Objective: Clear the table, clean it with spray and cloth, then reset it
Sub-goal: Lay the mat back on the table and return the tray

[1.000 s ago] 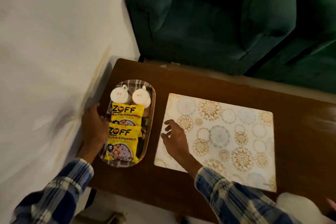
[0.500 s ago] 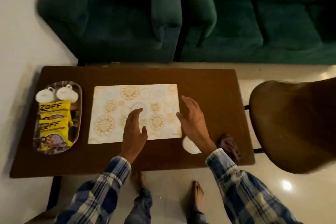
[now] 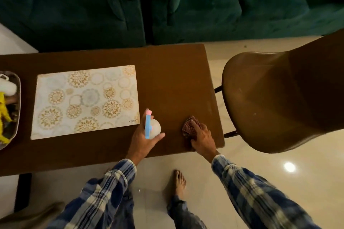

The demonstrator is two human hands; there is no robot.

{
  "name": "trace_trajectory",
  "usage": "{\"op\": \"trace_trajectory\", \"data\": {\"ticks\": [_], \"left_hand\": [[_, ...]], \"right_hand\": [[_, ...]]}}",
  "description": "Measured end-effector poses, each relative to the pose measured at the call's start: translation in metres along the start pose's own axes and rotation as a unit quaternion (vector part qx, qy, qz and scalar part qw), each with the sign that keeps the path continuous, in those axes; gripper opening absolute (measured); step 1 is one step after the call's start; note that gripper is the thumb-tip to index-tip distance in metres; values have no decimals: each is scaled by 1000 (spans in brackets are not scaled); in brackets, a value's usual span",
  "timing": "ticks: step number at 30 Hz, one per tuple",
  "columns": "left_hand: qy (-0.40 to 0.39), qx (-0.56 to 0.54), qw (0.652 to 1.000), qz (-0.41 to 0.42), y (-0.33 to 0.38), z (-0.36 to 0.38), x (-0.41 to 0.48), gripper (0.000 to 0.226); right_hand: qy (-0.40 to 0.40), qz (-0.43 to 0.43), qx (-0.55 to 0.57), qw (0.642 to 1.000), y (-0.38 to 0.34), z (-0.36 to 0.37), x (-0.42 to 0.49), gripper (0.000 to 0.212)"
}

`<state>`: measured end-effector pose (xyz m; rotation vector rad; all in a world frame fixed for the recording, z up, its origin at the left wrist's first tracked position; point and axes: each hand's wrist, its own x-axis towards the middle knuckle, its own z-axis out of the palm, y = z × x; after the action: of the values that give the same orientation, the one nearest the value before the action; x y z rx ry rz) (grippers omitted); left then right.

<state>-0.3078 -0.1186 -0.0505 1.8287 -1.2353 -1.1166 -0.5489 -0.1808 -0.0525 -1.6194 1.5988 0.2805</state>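
Change since half a second ago: both hands were then flat and empty, the left on the mat, the right at the mat's right edge beside a white object on the table. Now each hand carries something, and both sit further right over bare wood. View has also shifted right; the tray is cut by the left border.

Left hand (image 3: 143, 136): wrapped round a spray bottle (image 3: 151, 126) with a white body, a blue head and a pink tip. Thumb extended along the right side of the body, remaining fingers curled behind it and mostly hidden. Tip points away from the person. Wrist straight, plaid sleeve reaching in from below. Whether the bottle's base touches the table (image 3: 173, 83) cannot be told.

Right hand (image 3: 202, 136): palm down, fingers close together and pressed on a red checked cloth (image 3: 189, 128). The cloth lies bunched under and ahead of the fingertips, on the table near its front right corner. Forearm enters from lower right.

Mat (image 3: 86, 101): flat, just left of the left fingers, untouched by either hand.
Tray (image 3: 17, 87): well left of both hands, holding yellow packets (image 3: 3, 111).
Chair (image 3: 279, 98): right of the right hand, beyond the table edge.
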Motion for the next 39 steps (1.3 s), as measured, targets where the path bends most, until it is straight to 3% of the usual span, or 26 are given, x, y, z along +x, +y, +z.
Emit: {"op": "trace_trajectory", "data": {"ticks": [3,6,8,15,20,25,30,39], "left_hand": [[93,7,995,32,4,16,5,84],[146,20,988,45,3,22,8,49],[172,17,984,36,0,23,9,38],[211,2,977,18,6,6,-9,34],[242,-32,969,22,21,-52,-70,36],[335,-58,940,-20,21,-123,-160,31],[444,-68,890,-72,-9,-206,-267,30],[640,-92,750,-139,-97,-346,-496,22]], "right_hand": [[28,-15,-66,997,15,20,13,73],[69,-48,-106,991,22,25,19,68],[79,-69,-105,989,25,23,24,64],[149,-118,2,982,10,15,6,46],[169,-206,34,963,-56,2,-45,42],[132,-289,43,947,-148,25,-107,45],[75,-384,26,920,-249,92,-174,45],[-78,-502,-47,860,-430,294,-311,42]]}}
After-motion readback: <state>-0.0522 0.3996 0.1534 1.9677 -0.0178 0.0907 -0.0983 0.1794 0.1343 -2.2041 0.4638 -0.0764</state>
